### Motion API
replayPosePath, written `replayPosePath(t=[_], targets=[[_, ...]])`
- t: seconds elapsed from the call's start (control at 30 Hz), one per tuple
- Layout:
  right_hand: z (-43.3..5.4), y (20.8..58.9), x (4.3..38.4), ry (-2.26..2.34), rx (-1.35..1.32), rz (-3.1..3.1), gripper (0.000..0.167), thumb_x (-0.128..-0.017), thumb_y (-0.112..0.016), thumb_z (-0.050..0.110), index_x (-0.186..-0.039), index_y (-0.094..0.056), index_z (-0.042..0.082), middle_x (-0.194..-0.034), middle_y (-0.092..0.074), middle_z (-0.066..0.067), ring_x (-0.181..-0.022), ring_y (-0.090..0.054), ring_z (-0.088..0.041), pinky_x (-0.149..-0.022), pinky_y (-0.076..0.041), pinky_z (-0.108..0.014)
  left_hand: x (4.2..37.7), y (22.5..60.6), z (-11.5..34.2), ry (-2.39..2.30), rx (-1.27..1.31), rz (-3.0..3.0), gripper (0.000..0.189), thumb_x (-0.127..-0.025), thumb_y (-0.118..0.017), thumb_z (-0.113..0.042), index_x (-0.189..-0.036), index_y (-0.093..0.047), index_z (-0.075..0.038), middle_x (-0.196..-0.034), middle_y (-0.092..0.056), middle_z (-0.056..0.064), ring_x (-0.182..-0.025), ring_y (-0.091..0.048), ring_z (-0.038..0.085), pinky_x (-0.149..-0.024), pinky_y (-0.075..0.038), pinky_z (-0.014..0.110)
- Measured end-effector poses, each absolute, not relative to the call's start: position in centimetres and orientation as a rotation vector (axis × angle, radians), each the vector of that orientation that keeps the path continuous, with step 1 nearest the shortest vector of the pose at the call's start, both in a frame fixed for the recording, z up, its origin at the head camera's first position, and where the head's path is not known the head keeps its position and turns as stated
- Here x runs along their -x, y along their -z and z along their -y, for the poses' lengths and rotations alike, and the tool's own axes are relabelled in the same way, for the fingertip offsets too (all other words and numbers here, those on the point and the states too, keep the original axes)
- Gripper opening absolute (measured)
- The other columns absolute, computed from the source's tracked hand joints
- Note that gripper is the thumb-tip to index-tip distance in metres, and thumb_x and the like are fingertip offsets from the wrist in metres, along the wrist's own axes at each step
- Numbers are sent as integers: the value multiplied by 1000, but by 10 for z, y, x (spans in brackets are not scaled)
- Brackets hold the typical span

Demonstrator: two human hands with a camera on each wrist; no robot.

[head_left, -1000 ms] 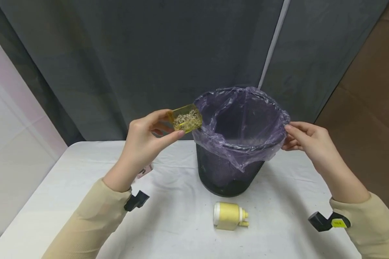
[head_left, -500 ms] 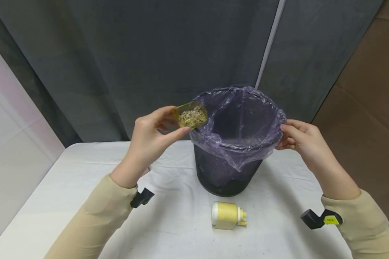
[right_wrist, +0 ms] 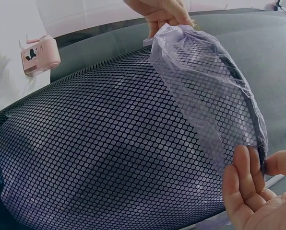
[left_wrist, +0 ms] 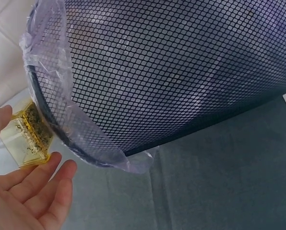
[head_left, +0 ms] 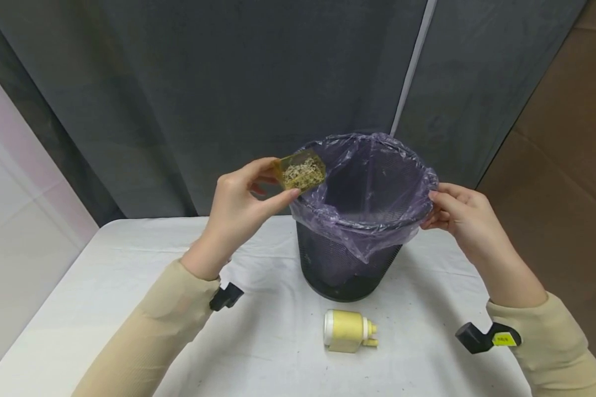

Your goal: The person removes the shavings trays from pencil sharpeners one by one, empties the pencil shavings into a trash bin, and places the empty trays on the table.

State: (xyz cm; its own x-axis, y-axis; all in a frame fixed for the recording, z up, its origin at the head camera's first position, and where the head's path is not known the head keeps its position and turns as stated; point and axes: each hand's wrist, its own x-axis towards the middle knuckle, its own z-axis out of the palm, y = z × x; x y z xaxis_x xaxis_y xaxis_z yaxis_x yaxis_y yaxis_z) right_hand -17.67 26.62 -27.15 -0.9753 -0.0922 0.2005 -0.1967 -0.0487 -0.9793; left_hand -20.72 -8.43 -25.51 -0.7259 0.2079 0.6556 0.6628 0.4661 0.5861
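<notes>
My left hand (head_left: pixel 245 201) holds a small see-through yellow box (head_left: pixel 304 171) between thumb and fingers. Pale and dark crumbly bits lie inside, and the box tilts to the right over the bin's left rim. In the left wrist view the box (left_wrist: pixel 29 136) is close to the rim. A black mesh trash bin (head_left: pixel 340 275) stands on the table, lined with a purple plastic bag (head_left: pixel 360 237) folded over its edge. On the opposite side, my right hand (head_left: pixel 469 218) pinches the bagged rim, thumb and fingers on either side, as the right wrist view confirms.
In front of the bin, a yellow and white cylindrical device (head_left: pixel 347 331) lies on the white-covered table (head_left: pixel 273 364). The right wrist view shows a pink device (right_wrist: pixel 41 56) with a dark print. Behind the table hangs a dark grey curtain (head_left: pixel 238 82).
My left hand has moved right and slightly up with the yellow box, bringing it farther over the bin's rim. My right hand keeps its pinch on the rim.
</notes>
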Motion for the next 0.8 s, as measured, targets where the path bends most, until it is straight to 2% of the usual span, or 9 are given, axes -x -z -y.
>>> replayPosePath(t=[0.57, 0.8], targets=[[-263, 273, 177, -2256, -278, 2027, 13, -96, -57, 9, -104, -64, 3, -73, -65, -5, -60, -62, -16, -64, -56, -28, 230, 247, 71, 1177, 698, 2231, 53, -77, -81, -29, -120, -64, -3, -103, -69, 5, -93, -64, 14, -74, -52, 34], [-262, 273, 177, -2275, -263, 2022, 12, -96, -57, 8, -105, -64, 4, -73, -65, -5, -60, -62, -16, -64, -55, -29, 237, 247, 65, 1174, 692, 2259, 55, -78, -80, -33, -122, -63, -5, -105, -68, 4, -95, -62, 14, -79, -51, 34]])
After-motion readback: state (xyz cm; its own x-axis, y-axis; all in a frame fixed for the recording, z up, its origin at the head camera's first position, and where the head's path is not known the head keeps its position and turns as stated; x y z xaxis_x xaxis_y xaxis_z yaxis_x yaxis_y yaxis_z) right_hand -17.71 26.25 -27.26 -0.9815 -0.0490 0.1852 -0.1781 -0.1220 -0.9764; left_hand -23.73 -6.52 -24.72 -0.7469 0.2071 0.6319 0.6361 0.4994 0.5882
